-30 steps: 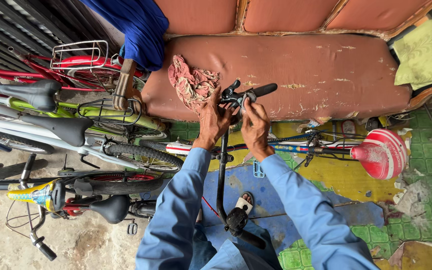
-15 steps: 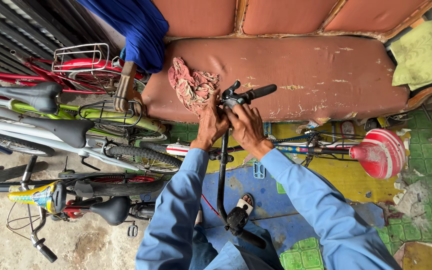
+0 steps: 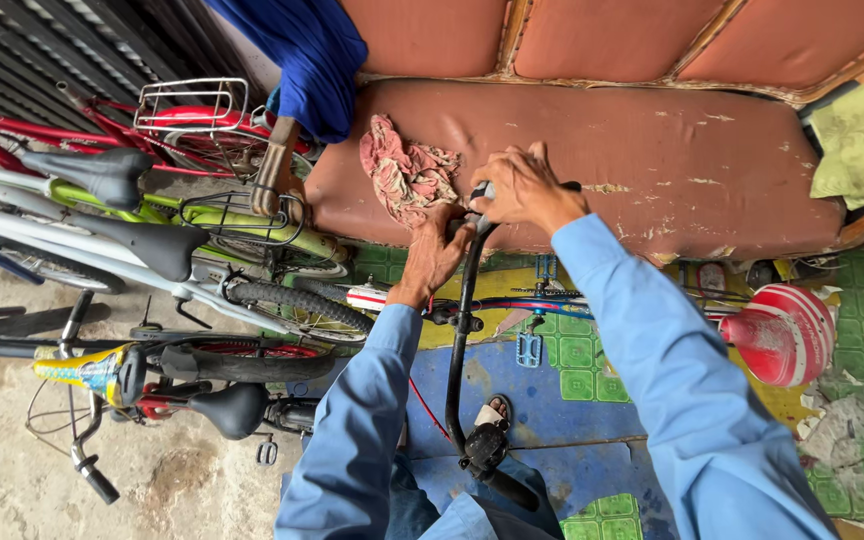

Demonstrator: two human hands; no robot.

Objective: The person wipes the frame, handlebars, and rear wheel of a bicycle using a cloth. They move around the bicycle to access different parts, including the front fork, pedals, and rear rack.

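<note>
A black bicycle handlebar (image 3: pixel 460 340) runs from my lap up to the edge of a worn brown sofa seat (image 3: pixel 652 160). My right hand (image 3: pixel 524 186) is closed over the handlebar's far grip end, hiding it. My left hand (image 3: pixel 434 255) holds the bar just below, fingers wrapped around a small fitting there. Both arms wear light blue sleeves. A pink rag (image 3: pixel 407 170) lies on the seat just left of my hands.
Several bicycles (image 3: pixel 152 250) are packed at the left, with black saddles and wire baskets. A blue cloth (image 3: pixel 312 55) hangs over the sofa arm. A small bike frame with a red and white striped seat (image 3: pixel 787 330) lies on the green and yellow tiled floor.
My right hand has slid up over the handlebar's grip end, which showed before beyond my fingers. The view has shifted slightly.
</note>
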